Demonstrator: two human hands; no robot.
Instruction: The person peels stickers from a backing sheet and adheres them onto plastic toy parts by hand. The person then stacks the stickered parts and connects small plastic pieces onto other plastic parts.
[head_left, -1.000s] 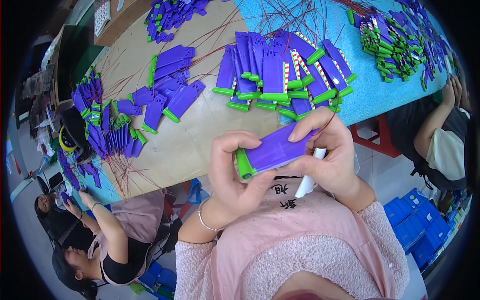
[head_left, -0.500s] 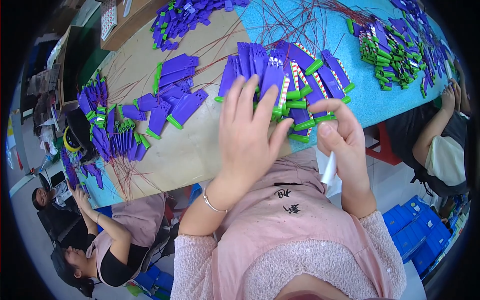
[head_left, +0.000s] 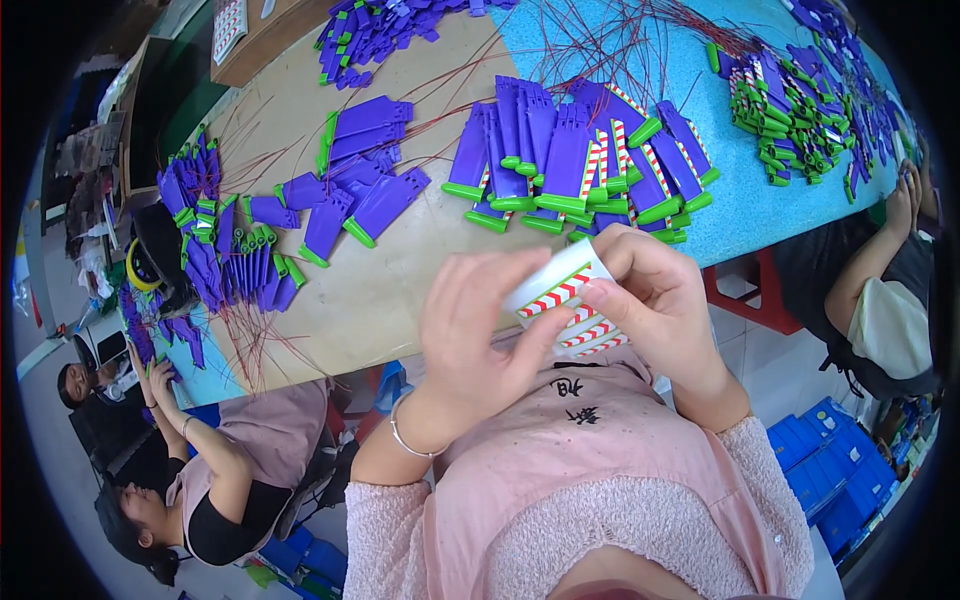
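A white sticker sheet with red-and-white striped strips edged in green is held up in front of my apron. My right hand pinches its right side, thumb on the printed face. At its left side is my left hand, closed about the edge with the thumb in front; its fingers are blurred. Just beyond my hands lies a cluster of flat purple pieces with green tubular ends. Several carry striped stickers along one edge.
More purple-and-green pieces lie left of centre, with a heap far right and another at the back. Thin red wires trail across the table. A co-worker sits at left; another person's arm is at right.
My left hand has drawn back from the purple pieces to the sticker sheet. My right hand has raised and turned the sheet, so its striped face now shows.
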